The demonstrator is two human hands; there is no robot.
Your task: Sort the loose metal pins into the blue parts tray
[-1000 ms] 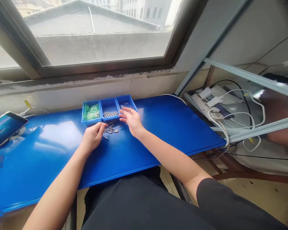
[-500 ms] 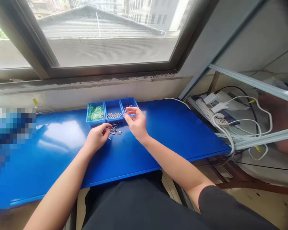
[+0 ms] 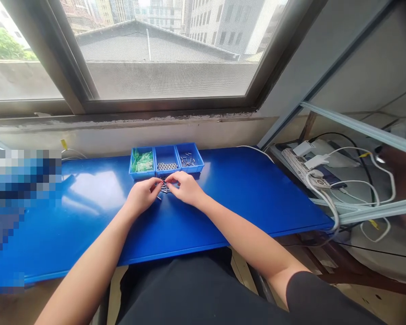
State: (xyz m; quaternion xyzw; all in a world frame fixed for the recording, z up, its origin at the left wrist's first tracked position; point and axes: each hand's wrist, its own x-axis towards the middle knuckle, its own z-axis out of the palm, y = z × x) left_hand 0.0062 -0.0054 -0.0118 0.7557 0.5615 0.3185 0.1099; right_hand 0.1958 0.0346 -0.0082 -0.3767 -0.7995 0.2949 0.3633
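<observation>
My left hand (image 3: 144,195) and my right hand (image 3: 185,188) meet fingertip to fingertip, each closed in a pinch. Whatever sits between the fingers is too small to make out. Beneath them, a pile of thin metal pins or screws (image 3: 165,189) lies on the blue table, partly covered by the hands. Just beyond stand three blue bins in a row. The left bin (image 3: 142,174) contains green-and-clear packets (image 3: 143,161). Silver nut-like rings (image 3: 167,166) fill the front of the middle bin (image 3: 165,151). In the right bin (image 3: 195,168) lie several loose screw-like pieces (image 3: 188,160).
The blue table (image 3: 243,194) runs below a window with a ledge. To the right, behind a metal frame (image 3: 372,205), lie a power strip (image 3: 302,167), plugs and white cables (image 3: 358,182). A person is partly visible at the right edge. The far left is pixelated.
My right hand has come away from the right bin, leftward and down, to my left hand over the pile. The right bin's contents now show. The view has shifted slightly.
</observation>
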